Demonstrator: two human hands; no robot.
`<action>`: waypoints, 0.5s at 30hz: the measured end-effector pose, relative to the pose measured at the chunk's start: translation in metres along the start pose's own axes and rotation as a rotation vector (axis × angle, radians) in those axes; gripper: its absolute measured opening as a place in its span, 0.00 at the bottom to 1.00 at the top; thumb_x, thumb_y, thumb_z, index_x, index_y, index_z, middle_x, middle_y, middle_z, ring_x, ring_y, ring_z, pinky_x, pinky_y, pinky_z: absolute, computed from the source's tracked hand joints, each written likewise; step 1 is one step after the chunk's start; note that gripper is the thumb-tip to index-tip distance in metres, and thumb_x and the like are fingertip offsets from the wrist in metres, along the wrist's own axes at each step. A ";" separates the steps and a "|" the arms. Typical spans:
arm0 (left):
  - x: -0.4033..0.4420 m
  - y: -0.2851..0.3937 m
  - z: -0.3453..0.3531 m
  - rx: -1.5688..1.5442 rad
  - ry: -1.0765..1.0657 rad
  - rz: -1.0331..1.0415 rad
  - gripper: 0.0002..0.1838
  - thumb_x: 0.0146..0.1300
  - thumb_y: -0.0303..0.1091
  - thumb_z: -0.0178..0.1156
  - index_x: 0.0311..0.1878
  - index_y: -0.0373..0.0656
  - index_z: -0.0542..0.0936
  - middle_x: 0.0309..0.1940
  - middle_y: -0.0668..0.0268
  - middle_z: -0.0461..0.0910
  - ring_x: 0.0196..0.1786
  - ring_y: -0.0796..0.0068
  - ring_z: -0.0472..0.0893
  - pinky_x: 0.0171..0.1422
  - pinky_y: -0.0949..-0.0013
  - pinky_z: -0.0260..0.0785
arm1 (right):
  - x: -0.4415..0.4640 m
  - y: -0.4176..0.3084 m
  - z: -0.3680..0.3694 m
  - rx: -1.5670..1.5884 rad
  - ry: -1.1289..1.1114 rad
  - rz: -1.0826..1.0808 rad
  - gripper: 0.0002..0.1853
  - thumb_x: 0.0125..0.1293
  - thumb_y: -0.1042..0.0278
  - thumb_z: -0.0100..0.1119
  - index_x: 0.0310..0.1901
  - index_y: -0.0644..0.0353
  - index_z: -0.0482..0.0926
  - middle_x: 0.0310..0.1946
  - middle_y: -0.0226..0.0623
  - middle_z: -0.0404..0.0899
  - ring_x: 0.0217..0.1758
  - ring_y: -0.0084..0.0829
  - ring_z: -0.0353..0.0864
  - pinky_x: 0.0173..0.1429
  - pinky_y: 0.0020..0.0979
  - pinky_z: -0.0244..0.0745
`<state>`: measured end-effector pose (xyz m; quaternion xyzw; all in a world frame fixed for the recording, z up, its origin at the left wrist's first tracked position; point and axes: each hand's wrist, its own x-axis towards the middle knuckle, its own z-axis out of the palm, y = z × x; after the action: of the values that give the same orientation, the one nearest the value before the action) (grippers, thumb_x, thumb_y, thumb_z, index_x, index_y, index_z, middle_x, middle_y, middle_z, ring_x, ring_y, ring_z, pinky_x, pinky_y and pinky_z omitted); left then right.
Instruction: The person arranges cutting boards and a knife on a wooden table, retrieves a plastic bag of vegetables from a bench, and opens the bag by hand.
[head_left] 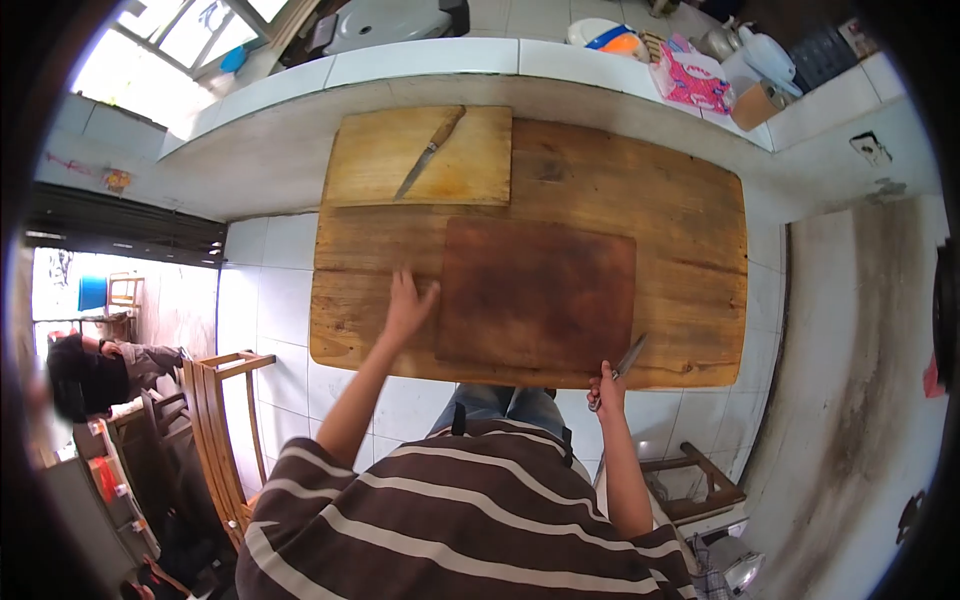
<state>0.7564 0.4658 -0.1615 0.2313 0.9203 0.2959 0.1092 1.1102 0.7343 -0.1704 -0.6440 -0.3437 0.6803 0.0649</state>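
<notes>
My right hand (606, 390) is closed around the handle of a small knife (631, 356), at the table's near edge. Its blade points up and to the right, by the lower right corner of a dark reddish-brown board (535, 290). My left hand (407, 308) hovers over or rests on the wood just left of that board. Its fingers are apart, slightly blurred, and hold nothing. Farther back, a second knife (430, 155) with a wooden handle lies slantwise on a pale yellow cutting board (355, 150).
Both boards lie on a wooden table (690, 250) with rounded corners. Behind it runs a white-tiled ledge (420, 65) bearing a pink package (692, 78) and a white jug (768, 60). A wooden bench (205, 430) stands at left, a stool (690, 480) at lower right. Another person (125, 365) sits far left.
</notes>
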 end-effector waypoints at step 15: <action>-0.102 0.023 0.042 -0.228 0.027 -0.206 0.32 0.64 0.47 0.65 0.61 0.29 0.73 0.55 0.42 0.72 0.57 0.41 0.75 0.64 0.50 0.69 | 0.003 -0.055 -0.052 -0.628 -0.078 -0.337 0.16 0.77 0.55 0.49 0.38 0.59 0.77 0.23 0.35 0.76 0.18 0.26 0.73 0.22 0.33 0.69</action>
<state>0.8671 0.4527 -0.1749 0.1177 0.9010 0.3889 0.1524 1.1383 0.7980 -0.1392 -0.5405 -0.6395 0.5454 -0.0382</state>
